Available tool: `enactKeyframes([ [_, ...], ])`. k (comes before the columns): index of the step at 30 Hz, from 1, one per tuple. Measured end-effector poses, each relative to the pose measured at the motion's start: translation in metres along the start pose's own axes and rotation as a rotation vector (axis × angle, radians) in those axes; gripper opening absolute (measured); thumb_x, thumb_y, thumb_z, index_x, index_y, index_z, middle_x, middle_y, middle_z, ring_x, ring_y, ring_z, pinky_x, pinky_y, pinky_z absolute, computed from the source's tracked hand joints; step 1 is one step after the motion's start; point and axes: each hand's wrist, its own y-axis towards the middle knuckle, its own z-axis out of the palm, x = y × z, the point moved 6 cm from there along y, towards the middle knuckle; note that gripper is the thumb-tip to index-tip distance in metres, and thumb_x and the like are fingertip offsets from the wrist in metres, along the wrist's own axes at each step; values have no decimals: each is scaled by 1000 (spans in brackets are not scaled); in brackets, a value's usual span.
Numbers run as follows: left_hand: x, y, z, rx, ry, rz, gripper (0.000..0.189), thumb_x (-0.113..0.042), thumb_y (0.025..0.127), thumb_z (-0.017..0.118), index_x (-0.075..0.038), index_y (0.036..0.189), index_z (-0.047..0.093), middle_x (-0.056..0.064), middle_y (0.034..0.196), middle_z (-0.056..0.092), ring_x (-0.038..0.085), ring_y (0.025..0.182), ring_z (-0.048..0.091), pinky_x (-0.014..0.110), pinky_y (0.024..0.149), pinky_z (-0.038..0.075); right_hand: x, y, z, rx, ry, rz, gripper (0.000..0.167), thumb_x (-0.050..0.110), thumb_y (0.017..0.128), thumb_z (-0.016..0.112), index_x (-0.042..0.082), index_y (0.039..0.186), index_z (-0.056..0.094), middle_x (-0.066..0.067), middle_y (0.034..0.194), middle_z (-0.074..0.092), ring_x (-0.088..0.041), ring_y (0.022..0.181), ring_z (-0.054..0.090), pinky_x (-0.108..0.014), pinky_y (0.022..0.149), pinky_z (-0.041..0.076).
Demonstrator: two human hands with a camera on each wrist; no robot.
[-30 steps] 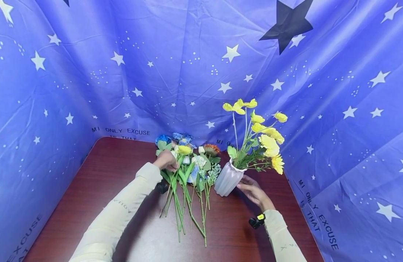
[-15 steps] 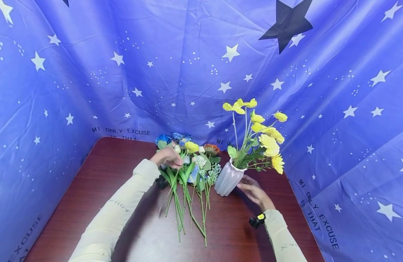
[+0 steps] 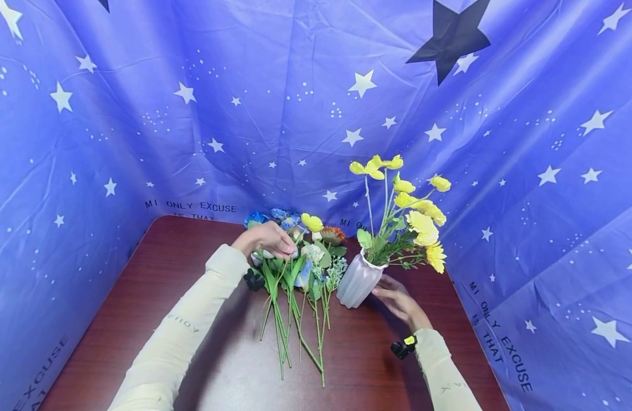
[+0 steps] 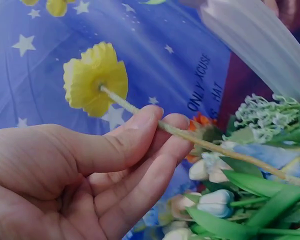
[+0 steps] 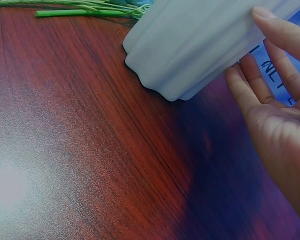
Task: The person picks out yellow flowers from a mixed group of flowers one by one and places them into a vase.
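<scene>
Between thumb and forefinger, my left hand pinches the stem of a yellow flower, just below its head. The bloom is raised over the pile of artificial flowers, its stem slanting down toward the green leaves. To the right, a white fluted vase holds several yellow flowers on tall stems. My right hand grips the vase from its right side, thumb on the near wall and fingers behind. Part of those fingers is hidden by the vase.
An orange flower and blue flowers lie at the pile's far end, near the back edge of the brown table. Bare stems point toward the front. A blue star-printed cloth surrounds the table.
My left hand has lifted the yellow flower slightly up and to the right out of the pile, its stem following. The right hand and vase have stayed in place.
</scene>
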Motion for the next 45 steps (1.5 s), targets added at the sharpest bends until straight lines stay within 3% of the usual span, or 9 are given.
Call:
enactKeyframes([
  [3,-8,-4,2,29,26,41,24,5,93,68,12,116,69,15,92,79,25,87,78,31,78,66,0,0,0,2,-3,-2,53,-23,94,37,15,123,62,0,120,69,-11,112,66,-22,101,56],
  [7,-18,-6,4,73,56,99,25,4,92,68,12,117,68,18,98,78,21,84,77,33,84,65,0,0,-1,1,0,-3,54,-23,94,36,15,123,62,0,120,68,-11,112,66,-23,100,56],
  [13,-38,-9,8,114,114,190,26,1,93,69,11,117,68,16,100,78,27,92,77,36,87,65,0,-1,0,0,9,-2,55,-24,94,35,14,123,62,-1,119,68,-11,112,67,-23,101,56],
  [19,-60,-14,13,131,92,247,24,4,93,68,12,115,69,15,97,79,18,83,76,38,89,64,0,-2,0,3,8,0,54,-23,94,37,14,123,62,0,118,68,-11,110,67,-25,103,55],
  [26,-81,-18,21,123,93,303,23,4,92,69,10,114,70,15,98,79,44,106,71,38,88,64,0,-1,1,8,2,-7,54,-23,94,37,14,124,61,0,119,69,-11,112,66,-24,103,55],
  [30,-92,-20,25,137,91,346,24,4,93,68,13,115,68,20,100,78,37,97,75,38,87,65,1,-1,2,6,6,-7,54,-23,94,37,14,123,62,-1,119,69,-11,112,67,-23,102,56],
  [33,-98,-22,26,132,92,375,21,3,93,68,11,112,70,25,105,76,23,85,77,34,80,66,2,-2,2,-3,2,-4,54,-23,94,37,15,123,62,0,119,69,-11,112,67,-23,101,56],
  [37,-104,-23,25,112,89,404,17,2,93,69,7,109,73,25,107,75,18,78,75,28,71,65,2,-2,2,-7,1,-2,53,-23,94,38,15,122,63,0,119,70,-11,111,67,-22,101,56],
  [45,-118,-27,26,120,54,496,15,4,93,68,9,106,72,19,102,77,28,92,75,47,94,62,1,-2,1,1,-1,6,53,-22,94,38,15,122,62,0,118,69,-10,111,66,-22,101,55],
])
